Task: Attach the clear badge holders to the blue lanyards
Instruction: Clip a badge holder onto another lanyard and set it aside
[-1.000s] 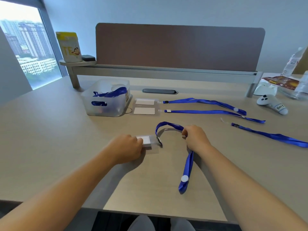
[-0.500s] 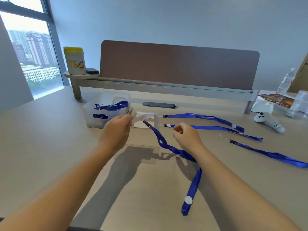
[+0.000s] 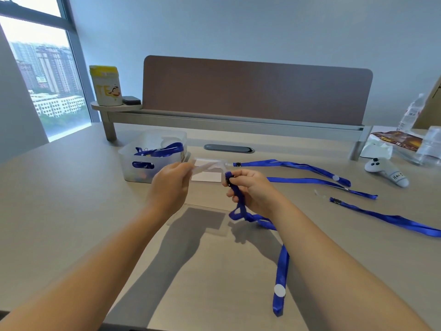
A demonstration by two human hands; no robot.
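Above the desk, my left hand (image 3: pixel 170 187) pinches a clear badge holder (image 3: pixel 207 166) held almost edge-on. My right hand (image 3: pixel 253 189) grips the clip end of a blue lanyard (image 3: pixel 281 263); its strap loops under my wrist and trails toward the desk's front edge. The clip sits close to the holder's right end; whether they touch is unclear. Another clear holder (image 3: pixel 202 218) lies flat on the desk below my hands. Two lanyards (image 3: pixel 307 167) with holders (image 3: pixel 206 177) lie behind my hands, and a further lanyard (image 3: pixel 386 217) lies to the right.
A translucent bin (image 3: pixel 152 158) with more lanyards stands at the back left. A white controller (image 3: pixel 386 172), packets and water bottles (image 3: pixel 410 115) sit at the right. A brown divider panel (image 3: pixel 257 89) on a shelf closes the back, with a yellow canister (image 3: pixel 105 86).
Both hands lifted the badge holder and lanyard off the desk. My right hand slid up the strap to the clip end and came close to the holder.
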